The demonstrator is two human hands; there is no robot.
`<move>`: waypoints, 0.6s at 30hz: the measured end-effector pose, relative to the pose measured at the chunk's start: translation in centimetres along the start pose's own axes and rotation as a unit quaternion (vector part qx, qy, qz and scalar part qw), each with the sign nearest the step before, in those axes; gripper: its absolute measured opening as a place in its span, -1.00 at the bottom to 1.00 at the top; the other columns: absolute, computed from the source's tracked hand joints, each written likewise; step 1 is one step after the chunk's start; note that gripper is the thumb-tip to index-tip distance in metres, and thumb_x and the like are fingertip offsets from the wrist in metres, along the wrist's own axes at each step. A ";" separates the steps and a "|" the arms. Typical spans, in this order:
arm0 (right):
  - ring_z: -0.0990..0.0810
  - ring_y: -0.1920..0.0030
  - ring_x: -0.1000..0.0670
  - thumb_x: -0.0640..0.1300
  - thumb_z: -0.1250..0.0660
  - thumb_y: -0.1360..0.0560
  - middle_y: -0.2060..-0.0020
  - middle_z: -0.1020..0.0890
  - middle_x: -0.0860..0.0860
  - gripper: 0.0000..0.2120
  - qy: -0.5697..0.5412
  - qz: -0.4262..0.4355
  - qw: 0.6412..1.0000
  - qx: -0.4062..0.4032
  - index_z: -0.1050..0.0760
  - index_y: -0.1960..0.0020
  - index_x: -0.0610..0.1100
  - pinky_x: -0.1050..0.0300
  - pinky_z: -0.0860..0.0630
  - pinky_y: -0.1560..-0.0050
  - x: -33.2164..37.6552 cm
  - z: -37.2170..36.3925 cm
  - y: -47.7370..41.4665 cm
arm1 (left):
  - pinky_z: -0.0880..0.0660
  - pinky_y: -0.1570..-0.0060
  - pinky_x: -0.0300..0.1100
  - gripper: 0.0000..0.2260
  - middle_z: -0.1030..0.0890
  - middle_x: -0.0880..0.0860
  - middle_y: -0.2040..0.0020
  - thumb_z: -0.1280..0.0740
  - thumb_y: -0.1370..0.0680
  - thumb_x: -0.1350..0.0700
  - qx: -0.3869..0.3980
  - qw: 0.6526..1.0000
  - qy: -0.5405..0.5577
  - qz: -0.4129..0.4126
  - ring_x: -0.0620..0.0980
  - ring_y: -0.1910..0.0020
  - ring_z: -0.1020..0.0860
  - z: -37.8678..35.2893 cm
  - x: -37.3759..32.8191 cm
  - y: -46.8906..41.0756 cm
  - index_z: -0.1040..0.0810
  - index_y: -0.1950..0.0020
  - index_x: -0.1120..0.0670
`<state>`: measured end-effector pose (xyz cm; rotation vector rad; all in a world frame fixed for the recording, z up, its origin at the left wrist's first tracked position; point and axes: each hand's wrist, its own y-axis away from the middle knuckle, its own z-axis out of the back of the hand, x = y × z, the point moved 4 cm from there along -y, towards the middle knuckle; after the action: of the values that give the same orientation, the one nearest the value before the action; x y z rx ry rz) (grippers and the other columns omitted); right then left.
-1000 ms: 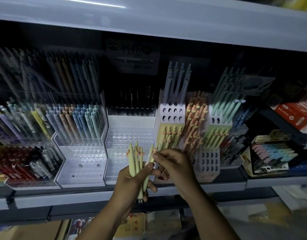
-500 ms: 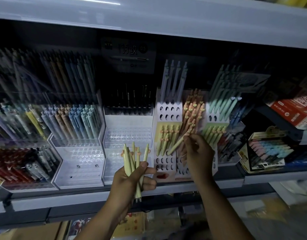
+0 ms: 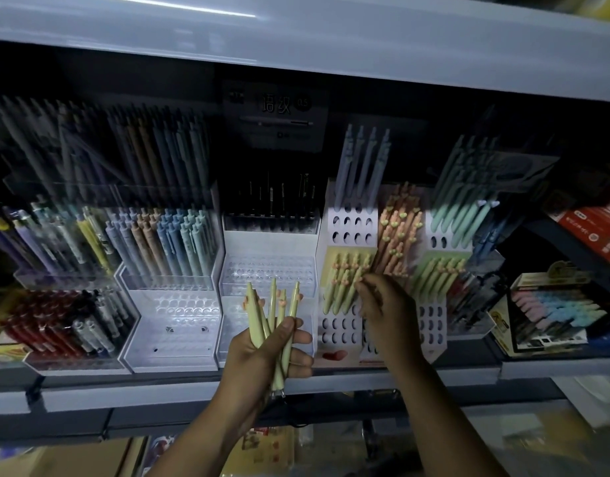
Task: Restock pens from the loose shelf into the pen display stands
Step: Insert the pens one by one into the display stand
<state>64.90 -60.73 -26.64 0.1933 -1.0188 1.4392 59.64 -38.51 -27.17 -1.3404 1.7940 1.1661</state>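
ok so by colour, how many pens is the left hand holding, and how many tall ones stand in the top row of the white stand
yellow-green pens, in the left hand: 5 (they overlap, so roughly)
blue-grey pens, top row of the white stand: 4
total: 9
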 end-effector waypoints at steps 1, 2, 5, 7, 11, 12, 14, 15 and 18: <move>-0.63 0.21 0.02 -0.01 -0.27 -0.64 0.14 -0.62 0.03 -0.82 0.007 0.009 1.000 0.016 -0.57 -0.13 -0.06 0.12 -0.55 0.18 -0.1 -0.3 0.2 | -0.64 0.32 -0.02 -0.72 -0.70 0.28 0.10 -0.36 -0.58 0.09 0.001 1.000 0.001 0.000 0.13 0.36 -0.62 0.0 0.0 0.0 -0.64 -0.10 0.31; -0.63 0.21 0.01 0.01 -0.25 -0.64 0.13 -0.62 0.03 -0.81 0.020 0.014 0.999 0.025 -0.56 -0.13 -0.05 0.10 -0.55 0.18 -0.2 -0.5 0.3 | -0.64 0.32 -0.02 -0.71 -0.70 0.28 0.10 -0.37 -0.57 0.08 0.001 1.000 0.001 0.000 0.13 0.35 -0.62 0.0 -0.1 0.0 -0.64 -0.10 0.31; -0.62 0.17 -0.01 0.01 -0.23 -0.65 0.09 -0.64 0.01 -0.79 0.062 0.014 0.998 0.024 -0.54 -0.17 -0.06 0.06 -0.56 0.16 -0.5 -0.5 0.6 | -0.64 0.32 -0.03 -0.69 -0.70 0.27 0.09 -0.38 -0.55 0.07 0.002 1.000 -0.001 0.000 0.13 0.34 -0.62 -0.1 -0.2 0.0 -0.64 -0.10 0.31; -0.62 0.13 -0.03 0.00 -0.24 -0.66 0.06 -0.64 0.00 -0.79 0.075 0.021 0.997 0.028 -0.54 -0.18 -0.08 0.04 -0.56 0.15 -0.3 -0.4 0.5 | -0.63 0.32 -0.04 -0.72 -0.69 0.27 0.08 -0.36 -0.58 0.09 0.003 1.000 -0.001 0.001 0.13 0.35 -0.62 -0.1 -0.1 0.0 -0.63 -0.11 0.31; -0.60 0.14 -0.03 -0.04 -0.26 -0.65 0.09 -0.63 -0.01 -0.82 0.092 0.038 0.995 0.031 -0.56 -0.14 -0.11 0.05 -0.54 0.17 0.1 -0.2 0.6 | -0.63 0.34 -0.03 -0.76 -0.70 0.29 0.08 -0.35 -0.61 0.12 0.003 1.000 -0.001 0.002 0.12 0.35 -0.63 -0.3 -0.1 0.1 -0.63 -0.11 0.30; -0.60 0.13 -0.03 -0.05 -0.27 -0.64 0.08 -0.64 -0.02 -0.82 0.093 0.035 0.995 0.029 -0.57 -0.14 -0.11 0.05 -0.55 0.15 0.2 -0.2 0.9 | -0.63 0.35 -0.03 -0.76 -0.70 0.28 0.08 -0.34 -0.61 0.13 0.003 1.000 -0.001 0.002 0.12 0.36 -0.63 -0.4 -0.1 0.2 -0.63 -0.11 0.31; -0.62 0.11 0.00 -0.08 -0.29 -0.63 0.06 -0.65 0.00 -0.82 0.069 0.008 0.997 0.011 -0.58 -0.16 -0.11 0.04 -0.59 0.12 0.3 0.0 1.8 | -0.63 0.35 -0.03 -0.76 -0.70 0.29 0.09 -0.34 -0.62 0.13 0.003 1.000 -0.001 0.000 0.13 0.36 -0.63 -0.5 -0.1 0.2 -0.63 -0.11 0.31; -0.63 0.12 0.03 -0.09 -0.30 -0.63 0.08 -0.66 0.02 -0.83 0.043 -0.011 0.999 -0.003 -0.59 -0.15 -0.10 0.03 -0.61 0.12 0.5 0.1 2.4 | -0.64 0.35 -0.03 -0.76 -0.70 0.29 0.09 -0.33 -0.62 0.14 0.004 1.000 -0.001 -0.001 0.13 0.36 -0.63 -0.5 -0.1 0.2 -0.63 -0.11 0.32; -0.63 0.26 0.11 -0.11 -0.37 -0.59 0.22 -0.65 0.12 -0.95 -0.041 -0.060 0.997 -0.009 -0.61 -0.01 -0.02 0.06 -0.60 0.25 1.5 0.0 3.9 | -0.65 0.33 -0.02 -0.76 -0.70 0.30 0.08 -0.32 -0.63 0.14 0.006 1.000 -0.001 -0.001 0.14 0.35 -0.63 -0.6 0.1 0.3 -0.63 -0.12 0.31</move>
<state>61.17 -58.87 -27.38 0.2987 -1.0682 1.3211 59.35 -39.07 -26.87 -1.3344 1.7955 1.1541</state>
